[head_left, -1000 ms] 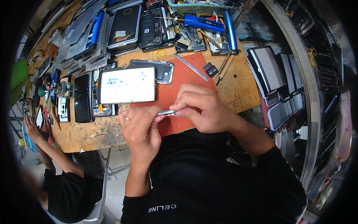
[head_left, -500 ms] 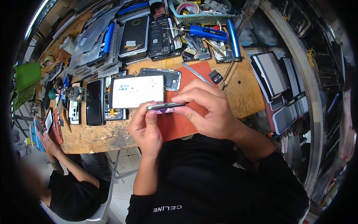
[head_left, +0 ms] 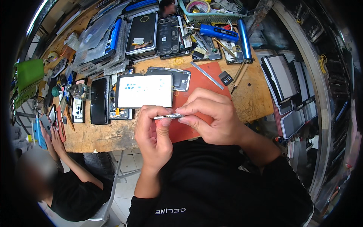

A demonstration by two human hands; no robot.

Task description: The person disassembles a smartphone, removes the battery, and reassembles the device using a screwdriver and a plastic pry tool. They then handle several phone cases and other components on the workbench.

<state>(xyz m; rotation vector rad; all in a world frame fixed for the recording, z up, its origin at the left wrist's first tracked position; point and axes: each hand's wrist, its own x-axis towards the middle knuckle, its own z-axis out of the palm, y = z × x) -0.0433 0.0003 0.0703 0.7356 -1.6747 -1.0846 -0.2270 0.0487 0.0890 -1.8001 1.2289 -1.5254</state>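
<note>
Pale floor tiles [head_left: 123,189] lie below a wooden table [head_left: 104,138].

Scuffed wooden workbench [head_left: 253,99], reddish mat [head_left: 198,81] laid flat, dark-screened phone [head_left: 99,101], yellow rubber bands [head_left: 176,61], slim tan-handled tools [head_left: 241,76].

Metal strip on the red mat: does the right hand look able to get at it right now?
Probably yes: the strip lies just beyond the right hand, with nothing on top of it. That hand would likely need to release the thin piece, which the left hand also holds.
</note>
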